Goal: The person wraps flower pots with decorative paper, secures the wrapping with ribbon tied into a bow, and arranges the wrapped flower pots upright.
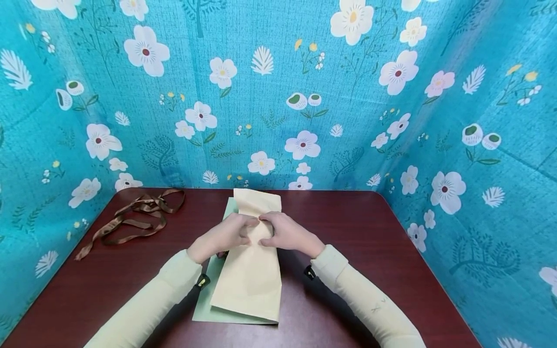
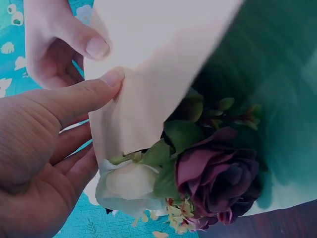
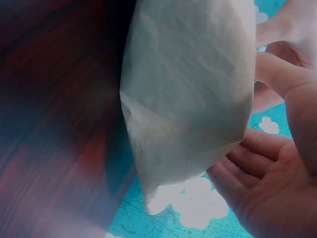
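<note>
A sheet of cream wrapping paper (image 1: 250,275) is folded over a bouquet on the table. My left hand (image 1: 228,234) grips its left side, thumb on top and fingers round the edge. The right hand (image 1: 290,233) holds the opposite side, thumb on the paper, facing the left. Under the cream layer lies a pale green sheet (image 1: 230,316). The left wrist view shows a dark purple rose (image 2: 218,168), a white rose (image 2: 131,181) and green leaves (image 2: 183,134) coming out from under the paper. Stems are hidden. In the right wrist view, the cream paper (image 3: 188,99) covers everything inside.
A brown ribbon (image 1: 143,224) lies in loose loops at the back left of the dark red table (image 1: 348,227). Blue flowered cloth (image 1: 261,96) hangs behind the table and along both sides.
</note>
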Demonstrator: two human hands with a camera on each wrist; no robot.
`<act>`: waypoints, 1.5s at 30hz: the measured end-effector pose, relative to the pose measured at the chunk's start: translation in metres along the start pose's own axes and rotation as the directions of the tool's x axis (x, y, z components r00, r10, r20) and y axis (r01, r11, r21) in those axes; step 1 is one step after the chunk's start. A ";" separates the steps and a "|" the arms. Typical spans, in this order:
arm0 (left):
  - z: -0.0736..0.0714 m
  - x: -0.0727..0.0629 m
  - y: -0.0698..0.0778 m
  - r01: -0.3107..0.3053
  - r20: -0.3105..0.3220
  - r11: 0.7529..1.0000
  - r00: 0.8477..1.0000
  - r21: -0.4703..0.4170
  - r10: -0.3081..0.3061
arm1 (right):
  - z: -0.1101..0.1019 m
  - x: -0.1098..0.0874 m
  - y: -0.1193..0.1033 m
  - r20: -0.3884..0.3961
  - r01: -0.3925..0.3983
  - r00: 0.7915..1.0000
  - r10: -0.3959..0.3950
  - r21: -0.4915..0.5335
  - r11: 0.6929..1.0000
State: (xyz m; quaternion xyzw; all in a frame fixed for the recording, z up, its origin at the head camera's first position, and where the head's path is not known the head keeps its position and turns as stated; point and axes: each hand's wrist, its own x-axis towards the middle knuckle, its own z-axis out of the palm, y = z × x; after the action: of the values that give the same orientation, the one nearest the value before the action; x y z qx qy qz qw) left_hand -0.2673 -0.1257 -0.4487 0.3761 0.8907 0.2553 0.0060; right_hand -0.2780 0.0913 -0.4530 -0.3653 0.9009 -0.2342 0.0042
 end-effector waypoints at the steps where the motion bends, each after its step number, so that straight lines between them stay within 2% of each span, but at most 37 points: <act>1: 0.000 0.000 0.000 0.008 -0.001 1.000 1.000 0.012 -0.008 | 0.000 0.002 0.000 0.001 -0.012 1.000 0.012 -0.006 1.000; 4: 0.001 -0.002 0.002 0.019 -0.012 0.997 1.000 0.070 -0.018 | 0.001 0.006 0.000 -0.005 -0.057 0.998 0.056 -0.025 0.998; 7: 0.004 -0.005 0.004 0.003 -0.042 0.990 0.999 0.141 0.003 | 0.002 0.008 -0.001 -0.014 -0.102 0.995 0.101 -0.054 0.993; 9: 0.008 -0.006 0.004 -0.024 -0.080 0.982 0.996 0.189 0.039 | 0.003 0.008 -0.002 -0.031 -0.122 0.992 0.120 -0.074 0.990; 12: 0.013 -0.008 0.004 -0.047 -0.154 0.957 0.984 0.288 0.094 | 0.005 0.008 -0.006 -0.072 -0.130 0.990 0.123 -0.111 0.985; 14: 0.016 -0.008 0.005 -0.035 -0.209 0.938 0.971 0.345 0.114 | 0.006 0.009 -0.008 -0.110 -0.139 0.986 0.124 -0.146 0.979; 16: 0.018 -0.008 0.007 -0.005 -0.249 0.926 0.963 0.377 0.106 | 0.008 0.009 -0.009 -0.150 -0.152 0.981 0.125 -0.189 0.970; 20: 0.023 -0.008 0.012 0.053 -0.305 0.938 0.951 0.342 0.058 | 0.014 0.009 -0.012 -0.214 -0.183 0.968 0.129 -0.260 0.948; 23: 0.025 -0.009 0.016 0.052 -0.320 0.958 0.946 0.282 0.043 | 0.016 0.009 -0.014 -0.242 -0.189 0.963 0.117 -0.301 0.935; 25: 0.025 -0.009 0.019 0.036 -0.312 0.969 0.949 0.246 0.044 | 0.016 0.008 -0.016 -0.246 -0.185 0.963 0.107 -0.321 0.929; 28: 0.025 -0.010 0.021 0.005 -0.286 0.979 0.957 0.206 0.055 | 0.013 0.005 -0.016 -0.224 -0.179 0.969 0.108 -0.331 0.926; 33: 0.026 -0.011 0.019 0.013 -0.233 0.989 0.972 0.150 0.023 | 0.008 0.000 -0.015 -0.158 -0.133 0.984 0.087 -0.305 0.943; 37: 0.027 -0.011 0.015 0.024 -0.222 0.992 0.975 0.121 0.004 | 0.005 -0.003 -0.015 -0.124 -0.096 0.990 0.061 -0.299 0.950; 45: 0.026 -0.017 0.018 0.064 -0.204 0.992 0.978 0.106 -0.041 | -0.001 -0.008 -0.017 -0.068 -0.093 0.995 0.077 -0.264 0.960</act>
State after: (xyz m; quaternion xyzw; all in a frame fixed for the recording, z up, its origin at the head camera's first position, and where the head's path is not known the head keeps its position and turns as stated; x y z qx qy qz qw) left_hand -0.2381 -0.1151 -0.4664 0.3243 0.9093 0.2416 -0.0987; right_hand -0.2616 0.0866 -0.4465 -0.3167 0.9389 -0.1206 -0.0609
